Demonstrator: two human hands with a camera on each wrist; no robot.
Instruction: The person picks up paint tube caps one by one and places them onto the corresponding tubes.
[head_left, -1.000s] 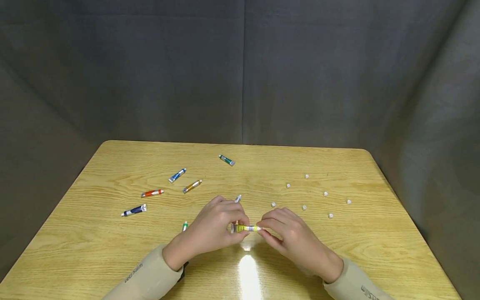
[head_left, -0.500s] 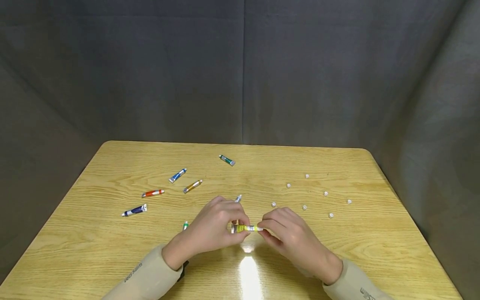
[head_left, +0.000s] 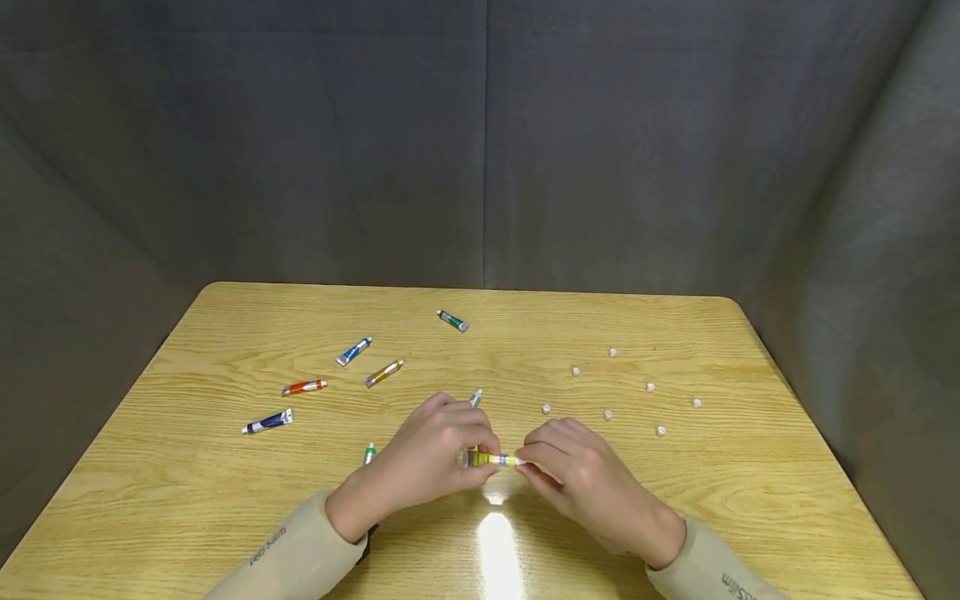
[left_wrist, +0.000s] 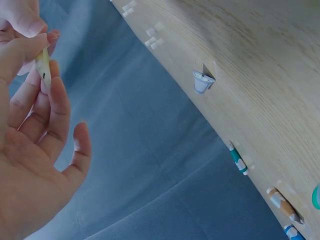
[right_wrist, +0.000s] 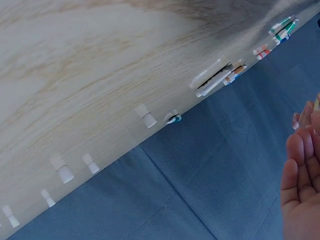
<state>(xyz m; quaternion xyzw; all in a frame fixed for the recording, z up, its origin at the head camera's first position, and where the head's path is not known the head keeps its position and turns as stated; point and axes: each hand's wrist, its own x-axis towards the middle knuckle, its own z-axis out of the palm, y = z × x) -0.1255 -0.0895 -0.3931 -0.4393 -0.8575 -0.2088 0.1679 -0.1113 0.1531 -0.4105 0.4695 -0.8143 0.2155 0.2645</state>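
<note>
My left hand (head_left: 442,450) grips a yellow paint tube (head_left: 489,459) between thumb and fingers, its flat crimped end pointing left. At the tube's white-tipped right end, my right hand (head_left: 573,467) pinches the cap, which the fingertips mostly cover. In the left wrist view the yellow tube (left_wrist: 43,70) shows between the fingers of both hands. Just behind my left hand lies a silver-white tube (head_left: 476,398), partly hidden. A light green tube (head_left: 370,453) sticks out beside the left wrist.
Dark blue (head_left: 267,422), red (head_left: 304,387), blue (head_left: 354,351) and ochre (head_left: 385,372) tubes lie on the table's left, with a dark green tube (head_left: 453,321) farther back. Several small white caps (head_left: 608,415) are scattered on the right. Grey cloth (head_left: 480,150) hangs behind the table.
Both hands stay in nearly the same place on the yellow tube. The right fingers shift slightly at its capped end.
</note>
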